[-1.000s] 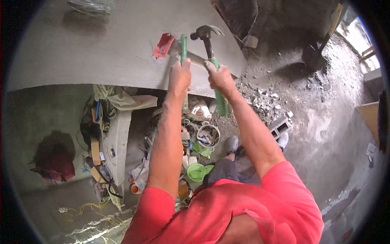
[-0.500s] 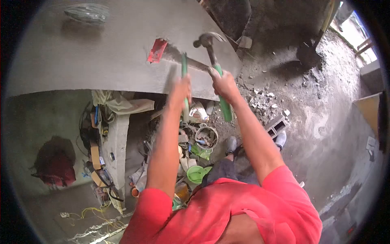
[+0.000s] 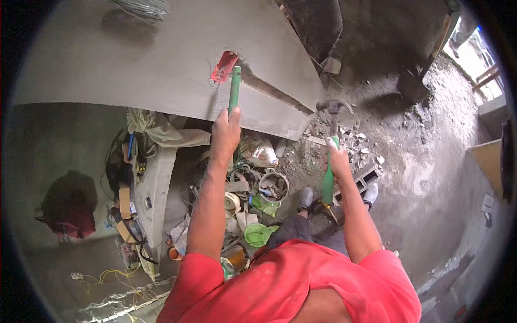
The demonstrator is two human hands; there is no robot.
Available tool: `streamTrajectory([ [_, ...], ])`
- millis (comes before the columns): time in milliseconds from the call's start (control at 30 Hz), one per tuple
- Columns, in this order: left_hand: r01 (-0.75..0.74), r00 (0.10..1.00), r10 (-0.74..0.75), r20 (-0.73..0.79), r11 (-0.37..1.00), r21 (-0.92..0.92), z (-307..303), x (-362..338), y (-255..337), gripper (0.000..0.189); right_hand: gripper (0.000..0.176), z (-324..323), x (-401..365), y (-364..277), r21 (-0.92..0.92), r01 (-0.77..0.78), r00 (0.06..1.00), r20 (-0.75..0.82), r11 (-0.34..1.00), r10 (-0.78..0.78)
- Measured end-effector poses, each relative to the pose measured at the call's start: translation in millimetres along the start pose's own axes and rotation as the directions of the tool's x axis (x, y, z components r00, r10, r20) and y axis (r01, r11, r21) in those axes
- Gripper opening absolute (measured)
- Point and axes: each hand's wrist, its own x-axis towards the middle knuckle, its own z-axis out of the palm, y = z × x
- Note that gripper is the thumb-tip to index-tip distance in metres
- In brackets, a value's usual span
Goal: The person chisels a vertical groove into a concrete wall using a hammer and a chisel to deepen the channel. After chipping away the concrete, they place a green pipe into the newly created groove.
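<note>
My left hand point(image 3: 226, 134) is closed around a green chisel-like bar point(image 3: 235, 86), which points up from my fist. Its far end overlaps the lower right edge of a red electrical box point(image 3: 224, 67) set into the grey concrete surface point(image 3: 172, 70). From that box a rough groove point(image 3: 277, 94) runs down to the right, to the slab's edge. My right hand point(image 3: 338, 160) grips the green handle of a claw hammer point(image 3: 328, 188), its metal head up and apart from the slab, over the rubble floor.
Broken concrete point(image 3: 355, 141) lies on the floor beyond the hammer, with a hollow block point(image 3: 368, 176) by my feet. Below the slab are a bucket of debris point(image 3: 273, 187), a green basin point(image 3: 257, 234) and a concrete post point(image 3: 156, 199). A wire coil point(image 3: 144, 8) sits on the slab. A shovel point(image 3: 414, 86) stands back right.
My right hand has swung the hammer right and down, away from the slab. My left hand with the green bar has shifted slightly left, and the view has moved a little.
</note>
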Motion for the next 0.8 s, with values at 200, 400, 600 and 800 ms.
streamTrajectory([
  [200,0.244,0.970,-0.206,0.131,0.799,-0.549,-6,6,33,0.048,0.034,-22,-11,27,-0.054,-0.050,0.997,-0.057,0.997,0.047],
  [400,0.299,0.954,-0.224,0.198,0.716,-0.631,9,1,32,0.048,0.037,-54,-22,45,0.024,-0.107,0.991,-0.079,0.994,0.109],
  [600,0.029,0.973,-0.075,0.216,0.978,0.206,32,-63,25,0.039,0.036,-68,-35,33,0.024,-0.140,0.980,-0.142,0.990,0.142],
  [800,-0.210,0.973,0.101,0.207,0.760,0.616,-17,18,27,0.040,0.039,-75,1,43,-0.069,0.043,0.999,-0.013,0.997,-0.044],
])
